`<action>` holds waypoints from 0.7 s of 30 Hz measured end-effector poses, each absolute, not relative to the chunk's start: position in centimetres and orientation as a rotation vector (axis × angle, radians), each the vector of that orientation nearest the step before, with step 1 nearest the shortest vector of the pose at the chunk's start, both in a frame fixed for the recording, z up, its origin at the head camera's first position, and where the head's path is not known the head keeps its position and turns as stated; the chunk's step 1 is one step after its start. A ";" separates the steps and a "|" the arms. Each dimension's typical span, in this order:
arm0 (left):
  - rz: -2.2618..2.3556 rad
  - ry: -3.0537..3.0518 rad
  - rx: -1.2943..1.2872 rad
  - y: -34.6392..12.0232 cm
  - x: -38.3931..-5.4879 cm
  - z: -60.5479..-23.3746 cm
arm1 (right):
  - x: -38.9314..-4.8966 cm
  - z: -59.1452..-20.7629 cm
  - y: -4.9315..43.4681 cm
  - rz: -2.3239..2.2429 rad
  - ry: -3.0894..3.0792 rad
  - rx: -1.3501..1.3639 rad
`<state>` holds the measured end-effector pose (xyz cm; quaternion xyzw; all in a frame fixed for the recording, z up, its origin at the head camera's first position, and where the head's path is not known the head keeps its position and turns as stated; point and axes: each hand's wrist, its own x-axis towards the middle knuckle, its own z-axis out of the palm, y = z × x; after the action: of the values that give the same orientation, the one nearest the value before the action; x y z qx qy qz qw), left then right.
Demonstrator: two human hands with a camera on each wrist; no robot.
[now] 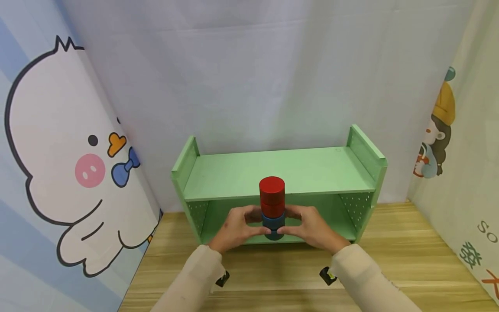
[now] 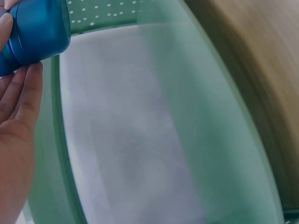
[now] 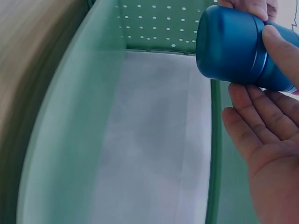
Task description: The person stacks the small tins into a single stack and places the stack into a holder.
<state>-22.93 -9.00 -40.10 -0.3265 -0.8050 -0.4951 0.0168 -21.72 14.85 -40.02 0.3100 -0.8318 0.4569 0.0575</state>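
In the head view, a red canister [image 1: 272, 197] stands upright on top of a blue canister [image 1: 273, 222]. My left hand [image 1: 235, 227] grips the blue one from the left, and my right hand [image 1: 312, 227] grips it from the right. Both thumbs lie across its front, while the other fingers reach around its sides. The left wrist view shows the smooth, glossy blue canister [image 2: 42, 30] at the fingertips. From the right wrist, the thumb presses one side of the blue canister [image 3: 231, 44] with the fingers [image 3: 254, 109] opposite.
Behind the canisters stands a light green two-tier shelf [image 1: 280, 169] with raised side panels and perforated inner sides. It sits on a wood-grain table [image 1: 273, 277]. White fabric [image 1: 253, 86] hangs behind, with printed cartoon curtains [image 1: 58, 143] at the sides.
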 end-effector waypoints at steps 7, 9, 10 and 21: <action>-1.506 -2.543 -0.989 -9.0 -23.2 -38.3 | -22.1 -38.5 15.0 1.360 -2.528 0.947; -1.496 -2.546 -0.994 -9.1 -23.3 -37.9 | -22.2 -38.0 15.0 1.357 -2.529 0.949; -1.495 -2.546 -0.995 -9.0 -23.4 -37.7 | -22.3 -37.7 15.0 1.356 -2.531 0.947; -1.577 -2.533 -0.985 -8.7 -24.4 -35.1 | -22.8 -35.1 15.2 1.374 -2.539 0.922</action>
<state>-24.43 -8.75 -35.08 -0.3135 -0.8061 -0.5019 -0.0001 -22.84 15.22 -35.10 0.3039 -0.8365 0.4526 0.0557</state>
